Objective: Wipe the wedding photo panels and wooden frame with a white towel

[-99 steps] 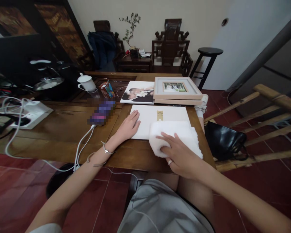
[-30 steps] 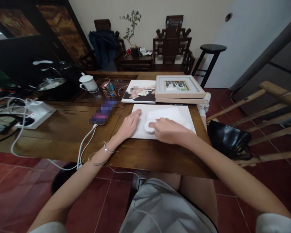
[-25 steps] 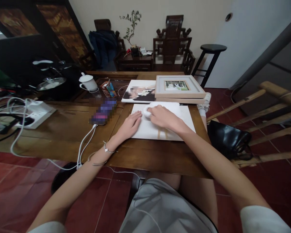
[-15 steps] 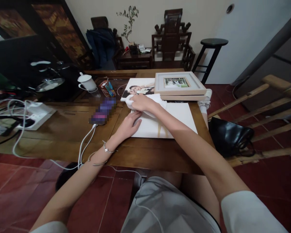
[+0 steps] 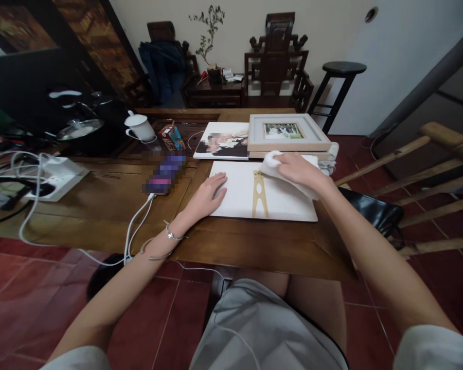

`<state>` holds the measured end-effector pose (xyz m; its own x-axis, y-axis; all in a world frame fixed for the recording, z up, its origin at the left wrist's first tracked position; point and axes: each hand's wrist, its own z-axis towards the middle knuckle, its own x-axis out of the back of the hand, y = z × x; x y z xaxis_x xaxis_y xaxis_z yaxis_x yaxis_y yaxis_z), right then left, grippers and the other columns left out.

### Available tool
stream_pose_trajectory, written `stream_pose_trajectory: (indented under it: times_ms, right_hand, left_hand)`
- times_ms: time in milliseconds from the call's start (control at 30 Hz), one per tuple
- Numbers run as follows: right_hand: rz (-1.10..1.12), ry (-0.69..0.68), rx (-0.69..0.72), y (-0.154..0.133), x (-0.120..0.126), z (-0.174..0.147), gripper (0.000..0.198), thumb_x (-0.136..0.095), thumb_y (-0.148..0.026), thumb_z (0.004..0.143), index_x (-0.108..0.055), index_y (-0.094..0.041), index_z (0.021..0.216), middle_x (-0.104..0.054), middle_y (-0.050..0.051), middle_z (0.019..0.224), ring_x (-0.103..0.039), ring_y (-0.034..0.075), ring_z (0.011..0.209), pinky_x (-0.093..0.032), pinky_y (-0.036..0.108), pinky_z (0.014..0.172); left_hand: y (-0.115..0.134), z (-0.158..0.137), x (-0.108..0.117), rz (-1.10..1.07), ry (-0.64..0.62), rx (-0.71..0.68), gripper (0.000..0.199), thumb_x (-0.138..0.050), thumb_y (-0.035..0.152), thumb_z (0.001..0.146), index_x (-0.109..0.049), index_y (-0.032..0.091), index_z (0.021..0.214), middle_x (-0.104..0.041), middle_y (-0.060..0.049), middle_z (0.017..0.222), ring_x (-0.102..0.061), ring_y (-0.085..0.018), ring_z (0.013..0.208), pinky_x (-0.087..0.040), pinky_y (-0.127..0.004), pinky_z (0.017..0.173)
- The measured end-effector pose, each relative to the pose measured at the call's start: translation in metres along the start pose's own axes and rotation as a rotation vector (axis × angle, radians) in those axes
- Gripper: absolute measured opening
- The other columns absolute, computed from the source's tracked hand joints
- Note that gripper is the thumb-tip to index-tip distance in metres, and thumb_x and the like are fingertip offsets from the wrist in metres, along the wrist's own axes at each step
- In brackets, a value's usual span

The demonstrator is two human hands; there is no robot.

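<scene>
A white panel (image 5: 235, 198) lies flat near the table's front edge. On its face is a gold-coloured, A-shaped stand leg (image 5: 260, 195), probably the back support of a picture frame. My left hand (image 5: 207, 195) rests on the panel's left end, fingers stretched out and holding nothing. Over the panel's right part, my right hand (image 5: 303, 169) grips a bunched white cloth (image 5: 272, 160), whose loose end spreads beneath the palm. Behind the panel lie a photo print (image 5: 226, 144) and a light wooden picture frame (image 5: 316, 131) stacked on another.
Left of the panel are a phone (image 5: 164, 174) on a charging cable, a juice carton (image 5: 172, 137) and a lidded white cup (image 5: 139, 126). A power strip (image 5: 59, 180) with tangled cables sits further left. At right stand a wooden chair (image 5: 440, 133) and a black bag (image 5: 370, 210).
My right hand has moved the cloth from the panel's left end to its right side, uncovering the gold stand leg. My left hand has stayed on the panel's left end.
</scene>
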<state>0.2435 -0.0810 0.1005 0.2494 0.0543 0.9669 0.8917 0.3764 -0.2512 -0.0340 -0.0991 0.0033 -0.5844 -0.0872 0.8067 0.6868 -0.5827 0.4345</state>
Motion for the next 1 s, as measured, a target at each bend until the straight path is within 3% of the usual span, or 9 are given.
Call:
stream_pose_trajectory:
  times_ms: [167,267,367,433,567,667,800,1000]
  right_hand:
    - [-0.039,-0.031,-0.030,0.013,-0.011,-0.040,0.029,-0.035,-0.009,0.078,-0.060,-0.017,0.090,-0.068,0.013,0.089,-0.062,0.029,0.086,-0.045,0.040,0.081]
    - [-0.086,-0.047,0.054,0.004,-0.023,-0.070,0.027,-0.035,-0.007,0.079,-0.059,-0.016,0.090,-0.067,0.018,0.103,-0.061,0.034,0.105,-0.041,0.053,0.094]
    - [-0.052,-0.063,0.199,-0.010,-0.029,-0.106,0.026,-0.037,-0.005,0.078,-0.058,-0.016,0.090,-0.059,0.021,0.126,-0.045,0.034,0.130,-0.028,0.061,0.107]
    - [-0.005,-0.097,0.248,-0.017,-0.027,-0.129,0.024,-0.041,-0.006,0.077,-0.059,-0.017,0.090,-0.054,0.021,0.134,-0.040,0.033,0.135,-0.024,0.060,0.111]
    - [0.065,-0.177,0.255,-0.025,-0.016,-0.156,0.024,-0.044,-0.007,0.074,-0.060,-0.020,0.086,-0.050,0.015,0.141,-0.040,0.032,0.135,-0.028,0.058,0.112]
    - [0.095,-0.169,0.251,-0.024,-0.013,-0.155,0.023,-0.044,-0.008,0.074,-0.060,-0.020,0.085,-0.051,0.014,0.140,-0.042,0.032,0.134,-0.030,0.058,0.111]
    - [0.086,-0.096,0.264,-0.011,-0.020,-0.128,0.021,-0.043,-0.010,0.077,-0.059,-0.020,0.086,-0.057,0.015,0.132,-0.044,0.032,0.132,-0.030,0.059,0.110]
    - [0.030,-0.005,0.204,0.021,-0.032,-0.063,0.022,-0.039,-0.014,0.080,-0.058,-0.019,0.090,-0.064,0.012,0.094,-0.058,0.031,0.103,-0.036,0.060,0.101]
  left_hand:
    - [0.001,-0.001,0.000,-0.010,0.005,-0.001,0.042,-0.044,0.034,0.092,-0.060,0.009,0.122,-0.056,-0.018,0.135,-0.049,-0.030,0.130,-0.036,-0.050,0.111]
    - [0.000,-0.001,-0.001,-0.011,0.003,0.000,0.042,-0.043,0.034,0.093,-0.060,0.009,0.122,-0.056,-0.018,0.135,-0.049,-0.030,0.130,-0.036,-0.051,0.111]
    - [0.000,0.000,-0.001,-0.009,0.007,0.006,0.042,-0.040,0.033,0.095,-0.061,0.009,0.121,-0.057,-0.018,0.134,-0.050,-0.028,0.129,-0.036,-0.049,0.111]
    - [-0.001,0.001,-0.001,0.006,0.012,0.016,0.042,-0.037,0.034,0.095,-0.061,0.010,0.122,-0.056,-0.017,0.135,-0.049,-0.028,0.129,-0.035,-0.048,0.112]
    - [-0.002,0.003,-0.001,0.054,0.009,0.071,0.046,-0.039,0.036,0.094,-0.056,0.010,0.128,-0.050,-0.017,0.141,-0.042,-0.031,0.134,-0.032,-0.051,0.113]
    - [-0.003,0.003,-0.002,0.062,-0.022,0.098,0.048,-0.038,0.037,0.095,-0.053,0.010,0.131,-0.047,-0.017,0.144,-0.038,-0.032,0.137,-0.030,-0.052,0.113]
    - [-0.005,0.002,-0.003,0.065,-0.044,0.093,0.053,-0.038,0.039,0.095,-0.051,0.004,0.132,-0.044,-0.021,0.145,-0.035,-0.032,0.139,-0.027,-0.049,0.115]
    - [-0.005,0.002,-0.003,0.044,-0.066,0.125,0.058,-0.037,0.039,0.094,-0.045,0.000,0.137,-0.039,-0.023,0.148,-0.027,-0.033,0.142,-0.025,-0.050,0.116]
